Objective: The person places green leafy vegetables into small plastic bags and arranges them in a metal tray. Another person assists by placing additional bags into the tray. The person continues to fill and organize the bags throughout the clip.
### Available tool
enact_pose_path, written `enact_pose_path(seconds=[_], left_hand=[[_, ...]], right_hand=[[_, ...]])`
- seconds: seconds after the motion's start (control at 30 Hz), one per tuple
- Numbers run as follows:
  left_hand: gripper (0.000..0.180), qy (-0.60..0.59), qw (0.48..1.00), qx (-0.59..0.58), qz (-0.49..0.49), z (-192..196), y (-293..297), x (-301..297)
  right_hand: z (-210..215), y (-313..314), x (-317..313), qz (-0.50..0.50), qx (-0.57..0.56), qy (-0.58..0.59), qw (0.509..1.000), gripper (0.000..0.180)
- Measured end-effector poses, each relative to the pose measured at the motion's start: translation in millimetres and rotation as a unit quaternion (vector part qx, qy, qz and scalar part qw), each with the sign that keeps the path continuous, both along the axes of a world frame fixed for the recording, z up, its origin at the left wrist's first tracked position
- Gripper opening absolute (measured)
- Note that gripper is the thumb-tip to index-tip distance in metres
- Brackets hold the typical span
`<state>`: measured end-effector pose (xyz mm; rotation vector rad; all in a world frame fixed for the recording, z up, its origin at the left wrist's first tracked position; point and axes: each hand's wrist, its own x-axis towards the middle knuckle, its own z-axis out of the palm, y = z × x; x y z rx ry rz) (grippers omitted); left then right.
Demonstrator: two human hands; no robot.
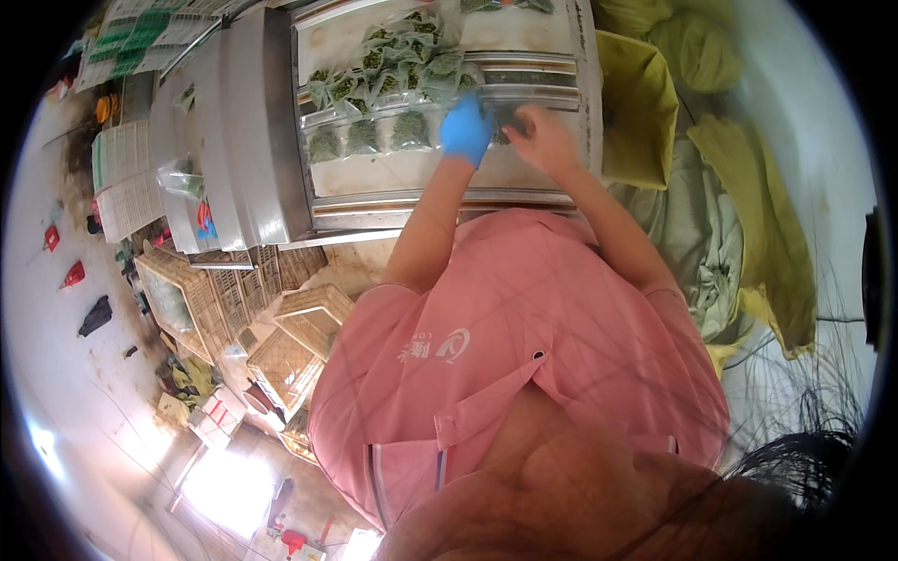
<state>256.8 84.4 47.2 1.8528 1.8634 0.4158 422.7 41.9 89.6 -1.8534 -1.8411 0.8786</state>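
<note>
My left hand (466,131), in a blue glove, is over the machine's working surface beside a row of clear plastic bags of small green produce (410,131). Its fingertips point away and are largely hidden. Just to its right, my bare right hand (544,138) is blurred by motion, its fingers bent toward a dark green bag (501,133) between the two hands. Whether either hand grips that bag cannot be made out. Beyond the row, a heap of filled bags (402,61) lies piled across the metal rails.
A steel housing (253,131) stands left of the surface. On the right are a yellow-green bin (639,112) and draped sacks (692,234). Plastic crates (290,351) are stacked at the lower left. More filled bags (505,5) lie at the far edge.
</note>
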Motion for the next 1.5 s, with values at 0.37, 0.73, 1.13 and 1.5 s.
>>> enact_pose_path(seconds=[0.37,0.73,1.13,1.5], left_hand=[[0.028,-0.112,0.99,0.073,-0.052,26.4,-58.3,-22.3],[0.027,-0.359,0.929,-0.063,-0.063,11.2,-40.9,1.7],[0.023,0.061,0.952,-0.081,-0.29,-4.9,34.2,57.5],[0.031,0.02,0.991,-0.055,-0.121,-16.3,32.5,50.5]], right_hand=[[-1.0,59.6,-31.1,-0.02,0.089,0.261,0.961,0.021],[0.6,-32.5,55.5,-0.143,-0.019,0.279,0.949,0.016],[-76.5,-36.0,81.9,-0.088,0.021,0.071,0.993,0.021],[-86.3,-17.6,58.4,-0.275,0.007,0.202,0.94,0.023]])
